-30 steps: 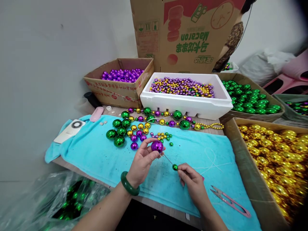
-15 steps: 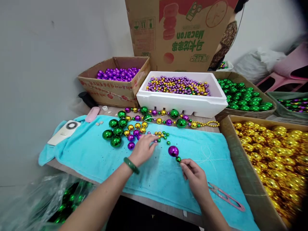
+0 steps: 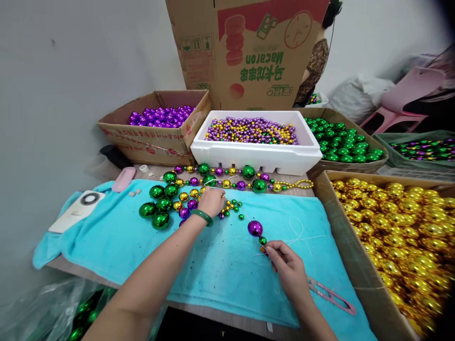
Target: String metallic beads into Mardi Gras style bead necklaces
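My right hand (image 3: 287,259) pinches a thin white beading string just below a small green bead (image 3: 262,240). A large purple bead (image 3: 255,228) sits above it on the same string, and the string's free end (image 3: 242,208) points up and away. My left hand (image 3: 212,202), with a green bangle (image 3: 202,217) on the wrist, is over the loose beads with its fingers bent together. Whatever its fingertips hold is hidden. Around it lie large green beads (image 3: 164,204), gold beads (image 3: 184,196), purple beads (image 3: 184,213) and several small green beads (image 3: 241,217).
Pink thread snips (image 3: 332,296) lie on the turquoise towel (image 3: 231,270). A finished-looking bead strand (image 3: 259,185) stretches before a white foam box (image 3: 256,154). Cartons hold purple beads (image 3: 161,116), green beads (image 3: 341,142) and gold beads (image 3: 391,227). A person's patterned sleeve (image 3: 317,61) shows behind.
My left hand has moved farther away across the towel, and its fingers have bent. My right hand keeps its pinch on the string. The view has shifted slightly to the right.
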Available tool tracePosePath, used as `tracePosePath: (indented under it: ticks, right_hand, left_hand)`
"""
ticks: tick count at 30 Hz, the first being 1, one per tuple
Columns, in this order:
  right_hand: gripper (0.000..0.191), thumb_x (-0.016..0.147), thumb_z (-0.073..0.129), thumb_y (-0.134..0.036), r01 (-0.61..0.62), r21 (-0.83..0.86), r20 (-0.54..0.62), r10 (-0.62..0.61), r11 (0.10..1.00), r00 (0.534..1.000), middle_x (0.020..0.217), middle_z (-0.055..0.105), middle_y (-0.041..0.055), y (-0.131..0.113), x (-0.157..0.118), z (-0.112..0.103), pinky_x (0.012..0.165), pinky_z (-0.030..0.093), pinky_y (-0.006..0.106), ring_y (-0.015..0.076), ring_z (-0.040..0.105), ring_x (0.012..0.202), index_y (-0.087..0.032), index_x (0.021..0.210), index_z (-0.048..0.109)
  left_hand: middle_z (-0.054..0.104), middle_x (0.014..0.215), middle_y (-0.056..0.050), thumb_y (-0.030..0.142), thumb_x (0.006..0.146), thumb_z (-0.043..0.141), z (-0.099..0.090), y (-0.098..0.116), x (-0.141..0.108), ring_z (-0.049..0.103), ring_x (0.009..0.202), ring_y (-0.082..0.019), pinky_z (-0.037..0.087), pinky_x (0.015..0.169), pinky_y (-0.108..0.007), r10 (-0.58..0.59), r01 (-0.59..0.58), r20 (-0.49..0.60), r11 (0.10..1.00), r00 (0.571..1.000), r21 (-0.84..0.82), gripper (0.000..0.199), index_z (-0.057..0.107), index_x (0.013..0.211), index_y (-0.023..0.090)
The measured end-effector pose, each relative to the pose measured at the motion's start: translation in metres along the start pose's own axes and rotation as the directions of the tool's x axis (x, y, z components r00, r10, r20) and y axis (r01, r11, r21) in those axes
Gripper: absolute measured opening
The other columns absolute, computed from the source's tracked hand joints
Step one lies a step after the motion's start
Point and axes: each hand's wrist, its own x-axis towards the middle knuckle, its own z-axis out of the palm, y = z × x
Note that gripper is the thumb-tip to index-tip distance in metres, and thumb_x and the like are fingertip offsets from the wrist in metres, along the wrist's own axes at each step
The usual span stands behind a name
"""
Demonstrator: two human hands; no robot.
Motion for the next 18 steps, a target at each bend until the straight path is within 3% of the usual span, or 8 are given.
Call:
tracePosePath:
  ticks: [2,3,5,6,8,18]
  right_hand:
    - [0.026,0.073,0.061,-0.041,0.025,-0.013,0.010,-0.025,1.000,1.000,0.065,0.056,0.0028,-0.003,-0.001,-0.001,0.046,0.033,0.024,0.0124,0.045,0.054,-0.016,0.073,0.063]
    - [0.025,0.073,0.062,-0.040,0.040,-0.020,0.018,-0.040,0.999,0.999,0.065,0.056,0.0030,-0.005,-0.002,-0.001,0.047,0.034,0.024,0.0128,0.046,0.056,-0.016,0.073,0.064]
    - [0.022,0.074,0.062,-0.039,0.074,-0.029,0.040,-0.073,0.997,0.997,0.066,0.057,0.0030,-0.009,-0.004,0.000,0.048,0.035,0.024,0.0134,0.048,0.057,-0.016,0.073,0.064]
    - [0.021,0.074,0.062,-0.038,0.091,-0.033,0.053,-0.089,0.995,0.995,0.067,0.057,0.0031,-0.010,-0.005,0.000,0.049,0.036,0.024,0.0136,0.049,0.058,-0.017,0.073,0.065]
    - [0.019,0.075,0.062,-0.036,0.123,-0.039,0.075,-0.119,0.992,0.990,0.069,0.057,0.0034,-0.012,-0.007,0.000,0.051,0.038,0.024,0.0138,0.050,0.060,-0.017,0.073,0.065]
    - [0.017,0.077,0.061,-0.034,0.190,-0.075,0.097,-0.183,0.979,0.978,0.073,0.059,0.0037,-0.017,-0.013,0.002,0.055,0.041,0.023,0.0142,0.053,0.063,-0.018,0.073,0.065]
  left_hand:
    - [0.068,0.093,-0.010,0.026,0.081,0.053,-0.010,0.003,-0.009,0.059,0.093,-0.023,0.046,0.080,-0.034,-0.059,0.057,0.001,0.949,0.998,-0.309,0.023,0.067,0.098,0.018]
    - [0.068,0.092,-0.010,0.029,0.082,0.053,-0.015,0.005,-0.015,0.060,0.086,-0.020,0.047,0.074,-0.031,-0.098,0.114,0.058,0.837,0.993,-0.535,0.025,0.066,0.100,0.017]
    - [0.068,0.088,-0.009,0.029,0.082,0.055,-0.024,0.009,-0.030,0.061,0.075,-0.015,0.047,0.064,-0.025,-0.120,0.270,0.242,0.417,0.963,-0.868,0.024,0.065,0.099,0.015]
    - [0.067,0.086,-0.009,0.028,0.081,0.057,-0.028,0.011,-0.037,0.061,0.073,-0.013,0.047,0.062,-0.023,-0.102,0.334,0.319,0.220,0.942,-0.916,0.023,0.066,0.098,0.014]
    - [0.067,0.084,-0.009,0.024,0.082,0.057,-0.034,0.014,-0.051,0.060,0.070,-0.011,0.047,0.061,-0.021,-0.081,0.397,0.394,0.032,0.916,-0.917,0.020,0.066,0.097,0.014]
    - [0.065,0.083,-0.007,0.021,0.088,0.049,-0.040,0.007,-0.071,0.061,0.071,-0.010,0.049,0.059,-0.019,-0.101,0.376,0.399,-0.187,0.911,-0.907,0.021,0.066,0.097,0.012]
